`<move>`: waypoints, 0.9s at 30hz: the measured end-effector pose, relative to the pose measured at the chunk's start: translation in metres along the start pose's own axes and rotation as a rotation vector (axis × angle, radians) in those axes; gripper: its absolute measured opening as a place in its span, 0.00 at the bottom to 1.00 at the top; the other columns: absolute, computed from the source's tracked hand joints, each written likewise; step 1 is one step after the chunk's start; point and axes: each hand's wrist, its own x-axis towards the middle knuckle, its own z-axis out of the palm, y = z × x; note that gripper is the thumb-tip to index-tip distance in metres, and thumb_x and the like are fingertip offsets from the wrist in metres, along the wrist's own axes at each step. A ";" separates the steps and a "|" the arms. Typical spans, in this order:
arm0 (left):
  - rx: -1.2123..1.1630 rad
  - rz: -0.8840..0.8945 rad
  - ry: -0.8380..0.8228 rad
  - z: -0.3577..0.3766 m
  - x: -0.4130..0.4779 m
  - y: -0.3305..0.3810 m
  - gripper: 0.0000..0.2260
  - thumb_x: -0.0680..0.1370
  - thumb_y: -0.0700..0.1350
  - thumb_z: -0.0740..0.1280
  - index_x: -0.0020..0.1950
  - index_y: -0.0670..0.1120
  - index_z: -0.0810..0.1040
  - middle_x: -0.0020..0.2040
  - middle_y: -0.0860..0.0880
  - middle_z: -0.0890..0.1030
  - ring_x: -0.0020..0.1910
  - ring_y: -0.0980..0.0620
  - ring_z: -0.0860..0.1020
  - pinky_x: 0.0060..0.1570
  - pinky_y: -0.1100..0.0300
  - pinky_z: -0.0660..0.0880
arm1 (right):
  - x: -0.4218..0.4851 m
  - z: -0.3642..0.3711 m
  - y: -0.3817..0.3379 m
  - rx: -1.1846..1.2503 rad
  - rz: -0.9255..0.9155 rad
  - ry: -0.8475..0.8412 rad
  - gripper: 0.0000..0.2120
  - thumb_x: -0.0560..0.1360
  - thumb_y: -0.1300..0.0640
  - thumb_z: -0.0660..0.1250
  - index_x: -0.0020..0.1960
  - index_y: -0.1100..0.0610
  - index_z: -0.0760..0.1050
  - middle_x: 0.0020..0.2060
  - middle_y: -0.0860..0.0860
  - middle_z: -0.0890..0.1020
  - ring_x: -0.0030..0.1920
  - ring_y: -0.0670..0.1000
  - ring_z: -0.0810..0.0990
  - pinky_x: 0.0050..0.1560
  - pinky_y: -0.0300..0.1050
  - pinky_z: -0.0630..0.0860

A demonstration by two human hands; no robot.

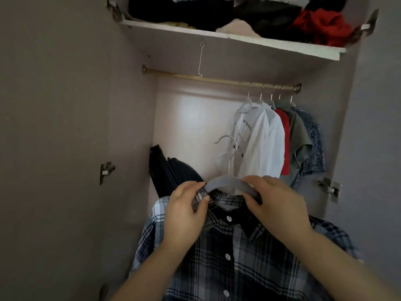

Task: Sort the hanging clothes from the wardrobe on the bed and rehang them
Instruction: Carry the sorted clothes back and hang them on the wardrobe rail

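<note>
A dark blue and white plaid shirt [234, 253] hangs on a grey hanger [227, 181] with a metal hook, held up in front of the open wardrobe. My left hand [186, 211] pinches the left side of the shirt's collar at the hanger's arm. My right hand [280, 203] grips the hanger's right arm together with the collar. Above, the brass rail [195, 78] carries several hung garments at its right end: a white printed shirt [256, 135], then red, green and blue patterned ones.
A top shelf [217, 36] holds piled black, red and pale clothes. A bent wire hook [200, 59] hangs from the shelf over the rail's left part. A dark suitcase [171, 168] leans in the wardrobe's lower left. Open doors with hinges flank both sides.
</note>
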 end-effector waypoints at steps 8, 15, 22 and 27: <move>0.119 0.046 -0.102 0.041 0.070 -0.083 0.19 0.75 0.46 0.68 0.66 0.49 0.72 0.61 0.54 0.73 0.62 0.55 0.70 0.63 0.59 0.66 | 0.083 0.076 0.055 -0.143 0.006 -0.120 0.11 0.72 0.53 0.68 0.54 0.52 0.77 0.38 0.49 0.79 0.39 0.51 0.76 0.27 0.40 0.66; 0.165 0.064 -0.125 0.069 0.154 -0.148 0.20 0.75 0.47 0.67 0.67 0.50 0.71 0.63 0.52 0.73 0.61 0.54 0.71 0.61 0.57 0.69 | 0.167 0.130 0.084 -0.297 0.084 -0.215 0.10 0.75 0.49 0.60 0.55 0.49 0.72 0.44 0.46 0.77 0.45 0.49 0.76 0.30 0.41 0.68; 0.247 0.127 -0.127 0.096 0.213 -0.184 0.21 0.74 0.50 0.67 0.66 0.53 0.71 0.59 0.58 0.74 0.57 0.58 0.73 0.58 0.63 0.69 | 0.237 0.169 0.117 -0.416 0.136 -0.194 0.09 0.74 0.52 0.61 0.53 0.52 0.73 0.45 0.49 0.78 0.46 0.53 0.77 0.33 0.43 0.70; 0.304 0.093 -0.103 0.112 0.245 -0.206 0.22 0.73 0.50 0.69 0.66 0.56 0.70 0.61 0.59 0.73 0.57 0.59 0.74 0.58 0.64 0.68 | 0.295 0.188 0.138 -0.449 0.184 -0.248 0.11 0.74 0.58 0.61 0.56 0.53 0.71 0.47 0.51 0.77 0.47 0.55 0.76 0.35 0.42 0.66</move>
